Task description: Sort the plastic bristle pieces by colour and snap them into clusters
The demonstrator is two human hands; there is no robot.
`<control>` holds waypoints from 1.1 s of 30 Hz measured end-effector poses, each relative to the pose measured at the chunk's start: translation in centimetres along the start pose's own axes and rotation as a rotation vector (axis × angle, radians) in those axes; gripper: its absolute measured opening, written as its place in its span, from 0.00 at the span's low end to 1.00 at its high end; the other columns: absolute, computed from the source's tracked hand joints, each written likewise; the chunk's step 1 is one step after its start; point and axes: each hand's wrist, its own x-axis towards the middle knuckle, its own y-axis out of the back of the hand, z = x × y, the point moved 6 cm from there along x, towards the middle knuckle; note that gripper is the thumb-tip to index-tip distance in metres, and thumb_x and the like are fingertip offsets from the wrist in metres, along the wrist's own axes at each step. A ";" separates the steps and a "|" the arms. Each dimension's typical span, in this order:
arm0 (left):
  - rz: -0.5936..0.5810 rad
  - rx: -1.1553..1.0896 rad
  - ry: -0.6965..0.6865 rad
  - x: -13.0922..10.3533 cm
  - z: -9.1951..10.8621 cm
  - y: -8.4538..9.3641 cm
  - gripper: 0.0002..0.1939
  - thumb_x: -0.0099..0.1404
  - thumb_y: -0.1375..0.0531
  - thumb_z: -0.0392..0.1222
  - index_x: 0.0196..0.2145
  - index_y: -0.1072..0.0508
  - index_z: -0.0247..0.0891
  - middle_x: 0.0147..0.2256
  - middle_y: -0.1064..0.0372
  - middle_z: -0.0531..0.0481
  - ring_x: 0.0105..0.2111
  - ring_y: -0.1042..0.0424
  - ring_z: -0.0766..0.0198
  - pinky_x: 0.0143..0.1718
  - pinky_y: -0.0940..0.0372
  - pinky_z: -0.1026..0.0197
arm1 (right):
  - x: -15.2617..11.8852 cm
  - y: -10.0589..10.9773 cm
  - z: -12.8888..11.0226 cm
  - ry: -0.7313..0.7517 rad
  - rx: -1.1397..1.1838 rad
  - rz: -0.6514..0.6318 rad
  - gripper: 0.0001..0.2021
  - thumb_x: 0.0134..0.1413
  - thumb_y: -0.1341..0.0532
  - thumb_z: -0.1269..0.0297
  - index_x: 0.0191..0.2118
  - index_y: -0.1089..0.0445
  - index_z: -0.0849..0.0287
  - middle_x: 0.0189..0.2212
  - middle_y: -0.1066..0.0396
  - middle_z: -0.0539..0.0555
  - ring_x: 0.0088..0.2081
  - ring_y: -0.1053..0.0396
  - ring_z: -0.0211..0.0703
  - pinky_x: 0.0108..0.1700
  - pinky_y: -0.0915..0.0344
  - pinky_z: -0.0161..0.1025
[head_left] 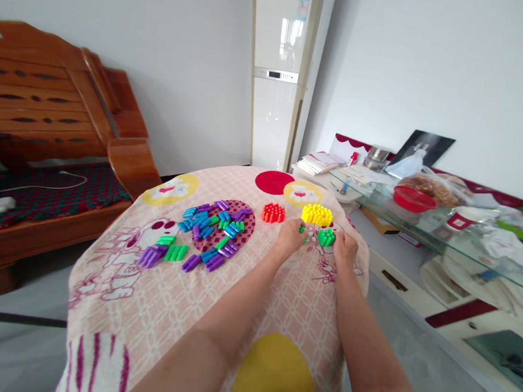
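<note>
My left hand (291,237) is closed around green pieces, whose ends poke out at its fingertips. Just right of it, a small upright cluster of green pieces (325,237) stands on the cloth. My right hand (345,247) is at the right side of that cluster, fingers bent; whether they pinch a piece is too small to tell. Behind the hands stand a yellow cluster (317,215) and, further left, a red cluster (273,213). Purple pieces (152,256), blue pieces (202,222) and green pieces (176,253) lie scattered on the left half of the table.
The round table has a patterned pink cloth (168,309). A wooden bench (38,115) stands at left, a tall white cabinet (274,113) behind. At right, a glass-topped stand (442,238) holds a red bowl (414,199), a paper cup (460,219) and a photo (419,153).
</note>
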 end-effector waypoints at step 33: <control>-0.099 -0.085 -0.120 -0.1 0.8 -2.8 0.32 0.50 0.30 0.39 0.52 0.29 0.33 0.51 0.29 0.38 0.52 0.30 0.52 0.54 0.34 0.54 | 0.2 0.0 0.6 -0.010 -0.066 -0.021 0.30 0.58 0.55 0.50 0.35 0.20 0.67 0.27 0.25 0.64 0.30 0.35 0.50 0.34 0.47 0.42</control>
